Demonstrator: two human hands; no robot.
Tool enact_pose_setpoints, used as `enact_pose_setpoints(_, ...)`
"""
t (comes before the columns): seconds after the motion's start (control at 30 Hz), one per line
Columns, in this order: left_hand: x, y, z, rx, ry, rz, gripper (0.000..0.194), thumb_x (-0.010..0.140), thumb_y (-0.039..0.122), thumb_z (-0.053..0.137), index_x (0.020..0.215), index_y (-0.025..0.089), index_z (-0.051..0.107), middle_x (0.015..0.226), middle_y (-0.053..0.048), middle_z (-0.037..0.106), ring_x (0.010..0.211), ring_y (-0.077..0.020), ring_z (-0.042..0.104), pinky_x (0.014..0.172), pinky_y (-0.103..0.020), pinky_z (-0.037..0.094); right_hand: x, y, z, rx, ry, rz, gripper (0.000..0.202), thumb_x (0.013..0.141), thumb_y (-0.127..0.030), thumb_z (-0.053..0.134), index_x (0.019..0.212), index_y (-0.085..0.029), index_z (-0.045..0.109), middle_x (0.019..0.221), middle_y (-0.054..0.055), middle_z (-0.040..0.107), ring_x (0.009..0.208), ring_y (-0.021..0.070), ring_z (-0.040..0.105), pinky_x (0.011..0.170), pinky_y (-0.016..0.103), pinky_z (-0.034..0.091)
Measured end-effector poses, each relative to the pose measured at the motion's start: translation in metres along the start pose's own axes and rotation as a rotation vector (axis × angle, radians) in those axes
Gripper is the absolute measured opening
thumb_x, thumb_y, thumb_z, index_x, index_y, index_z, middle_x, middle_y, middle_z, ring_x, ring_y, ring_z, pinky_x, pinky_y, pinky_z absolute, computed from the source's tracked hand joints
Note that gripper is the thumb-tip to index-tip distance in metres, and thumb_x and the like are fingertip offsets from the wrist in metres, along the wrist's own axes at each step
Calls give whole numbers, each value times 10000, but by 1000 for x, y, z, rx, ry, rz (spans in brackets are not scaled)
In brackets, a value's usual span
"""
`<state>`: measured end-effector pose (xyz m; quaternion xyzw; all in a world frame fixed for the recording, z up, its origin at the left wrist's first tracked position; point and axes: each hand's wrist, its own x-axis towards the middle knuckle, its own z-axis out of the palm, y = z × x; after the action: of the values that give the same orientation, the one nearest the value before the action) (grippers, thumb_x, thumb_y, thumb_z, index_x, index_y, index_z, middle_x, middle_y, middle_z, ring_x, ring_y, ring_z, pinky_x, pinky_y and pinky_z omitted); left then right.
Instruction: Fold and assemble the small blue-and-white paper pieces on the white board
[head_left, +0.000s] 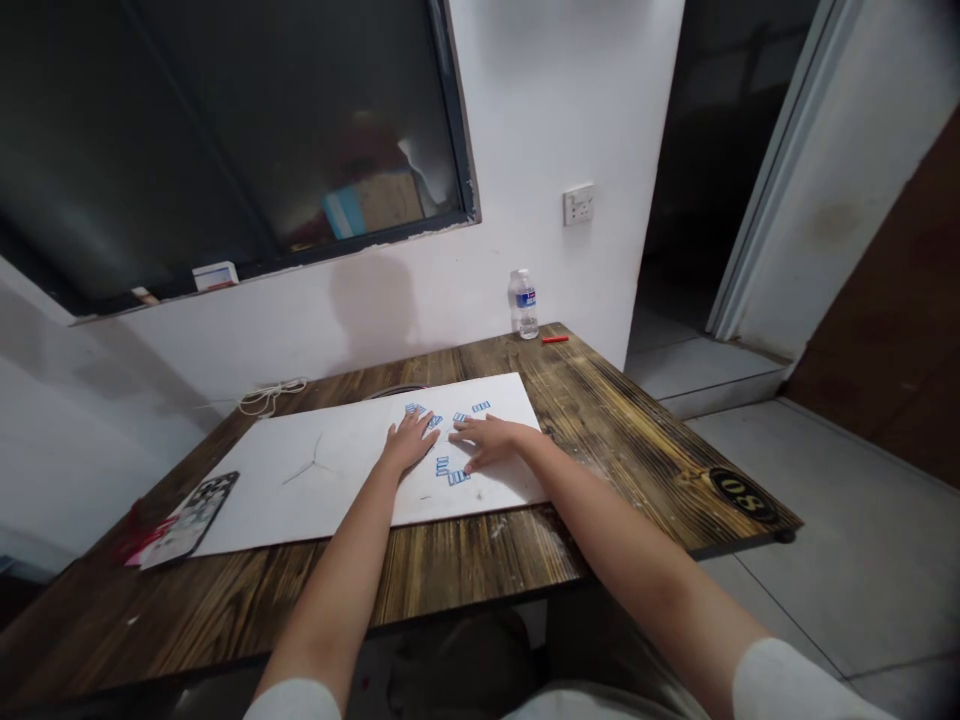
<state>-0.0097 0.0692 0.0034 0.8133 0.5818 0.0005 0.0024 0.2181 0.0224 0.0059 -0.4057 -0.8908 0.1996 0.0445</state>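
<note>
Several small blue-and-white striped pieces (481,407) lie on a white board (262,480); their exact kind is too small to tell. My left hand (409,442) rests flat on the board with its fingers spread, the tips touching or just beside pieces (434,421) at the upper middle. To its right, my right hand (489,440) is open too, thumb and fingers apart. Its fingers are near one piece (460,418), while its thumb is by a lower piece (457,478). Part of some pieces is hidden under the fingers.
The board lies on a dark wooden table (615,450). A dark-edged tray-like item (199,515) sits on its left end. Toward the back are a white cord (270,397), a water bottle (527,305) and a red pen (555,339). A wall stands behind the table.
</note>
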Motion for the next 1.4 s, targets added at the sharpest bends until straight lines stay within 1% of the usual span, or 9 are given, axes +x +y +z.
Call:
enact_pose_setpoints(0.17,-3,4,-2,-52,-44,196,634,947,552,402,1519,287,345,1631,-76,207,1503,-317,155,1162,-594,159,0,7,2,-31,101,125,739,837,-581,633,1481,-287,421,1603,107,278,1478,297,250,1167,536,216)
enact_pose_setpoints(0.33,-2,7,-1,-169,-21,380,581,939,520,446,1470,285,449,1595,-43,320,1483,-295,230,1192,-499,177,0,22,3,-92,298,191,548,861,-520,634,1334,-249,585,1528,125,425,1396,303,401,1105,463,346)
enact_pose_setpoints(0.47,-2,9,-3,-254,-71,510,581,946,578,419,1440,282,495,1583,-47,347,1482,-281,238,1204,-482,141,-2,32,4,-63,371,308,580,916,-483,572,1433,-236,482,1565,124,364,1449,312,300,1145,527,268)
enact_pose_setpoints(0.6,-4,13,-5,-261,-158,585,671,873,676,496,1447,329,475,1603,-40,301,1496,-310,189,1198,-543,71,-3,37,8,-66,332,361,580,958,-484,496,1474,-225,426,1590,146,302,1480,341,212,1144,624,181)
enact_pose_setpoints(0.8,-5,15,-4,-156,-137,527,780,841,722,498,1514,358,348,1623,-38,243,1508,-301,145,1197,-527,89,-4,33,5,-37,234,262,542,958,-445,498,1468,-270,443,1599,137,285,1484,323,218,1140,633,185)
enact_pose_setpoints(1.0,-2,5,1,-72,9,237,749,886,701,418,1519,306,345,1628,-77,226,1504,-326,146,1174,-564,132,-6,23,-4,37,107,113,560,909,-423,586,1448,-325,471,1603,86,275,1497,317,180,1147,657,136)
enact_pose_setpoints(1.13,1,1,4,-81,43,71,718,913,663,390,1513,272,345,1622,-119,232,1499,-345,160,1154,-586,163,-3,19,-5,153,66,-21,496,857,-389,664,1346,-377,582,1561,19,369,1486,288,233,1188,574,129)
enact_pose_setpoints(1.3,2,1,5,-104,9,106,652,944,624,346,1503,289,352,1626,-102,227,1503,-317,162,1161,-592,136,4,12,1,225,45,-148,399,844,-388,676,1241,-351,678,1411,3,572,1419,246,386,1139,382,313)
enact_pose_setpoints(1.4,0,1,3,-132,-23,220,644,944,623,351,1506,307,353,1626,-77,237,1506,-288,163,1177,-571,111,6,9,1,227,152,-117,375,865,-386,649,1226,-299,697,1305,27,659,1221,226,594,1010,298,427)
